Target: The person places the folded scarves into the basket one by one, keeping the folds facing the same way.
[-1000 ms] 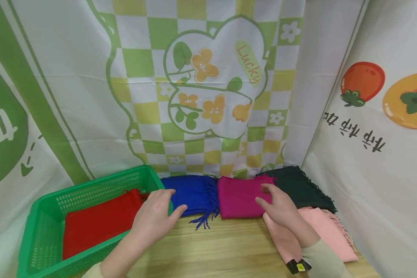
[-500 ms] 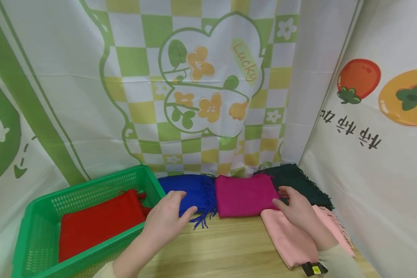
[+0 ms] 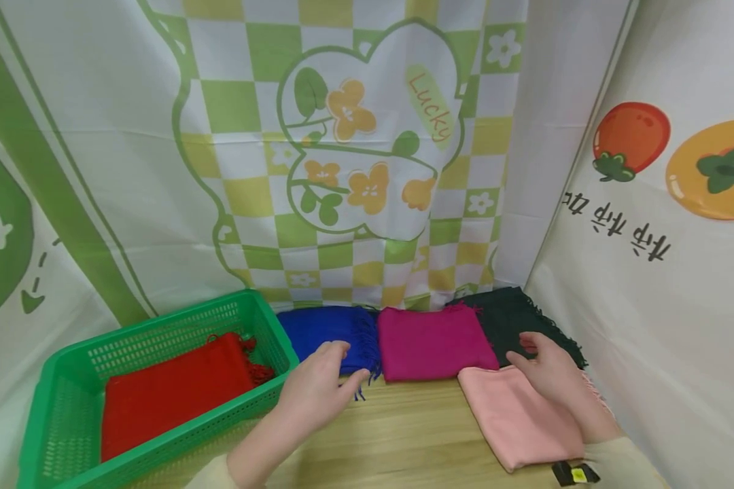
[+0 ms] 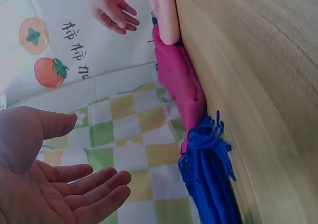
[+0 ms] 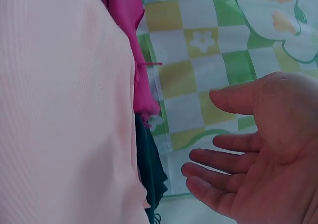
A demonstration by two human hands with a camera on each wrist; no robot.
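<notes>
One empty left hand (image 3: 319,388), loosely spread, hovers in my view near a folded blue fringed cloth (image 3: 329,333); one empty right hand (image 3: 550,370), likewise spread, hovers above a folded pale-pink cloth (image 3: 510,414) on the wooden bench (image 3: 404,435). At left, a green perforated plastic basket (image 3: 73,394) holds a folded red cloth (image 3: 174,397).

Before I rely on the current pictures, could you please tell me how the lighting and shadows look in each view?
Head: brightest and fairly even, the Lucky lettering on the checked backdrop legible; left wrist: dimmer, the left hand shaded, the white backdrop brightening toward the left edge; right wrist: also dim, a soft shadow low on the pink cloth, the right hand in shade.
</notes>
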